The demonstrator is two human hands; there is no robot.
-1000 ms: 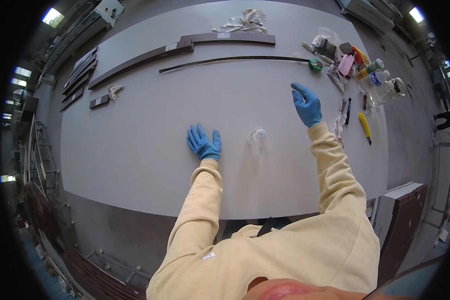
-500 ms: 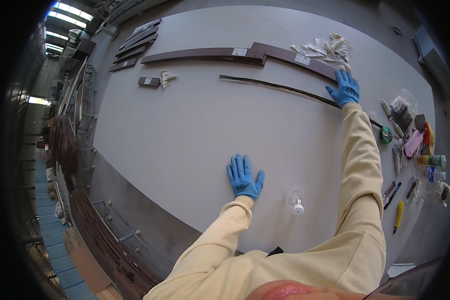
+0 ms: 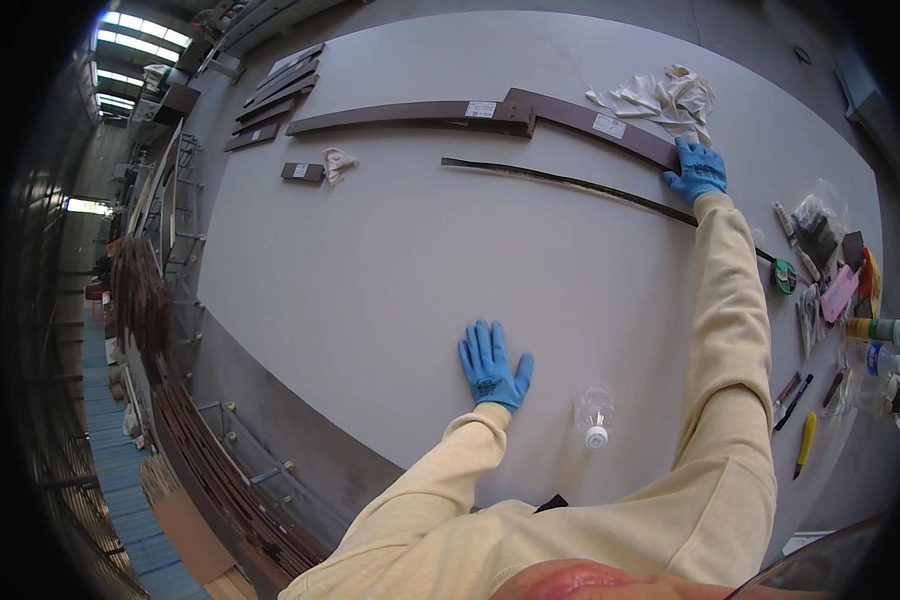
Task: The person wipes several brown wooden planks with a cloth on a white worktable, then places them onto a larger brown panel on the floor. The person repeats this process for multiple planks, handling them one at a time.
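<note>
My left hand, in a blue glove, lies flat on the pale table with its fingers stretched out and holds nothing. Reaching far to the right, my blue-gloved right hand is closed over the right end of a long dark brown strip with a white label; its thumb is on the near side, fingers on the far side. The left end of that strip meets a second labelled brown strip. A thin black strip lies nearer, passing under my right wrist. Crumpled white cloth lies just beyond the right hand.
A clear bottle with a white cap lies between my arms. On the right are a green tape measure, a yellow knife, pens and bottles. Several short brown pieces and a small block with a rag sit far left.
My right hand's fingers have drawn in around the end of the brown strip. The whole view has shifted slightly; my left hand still lies flat.
</note>
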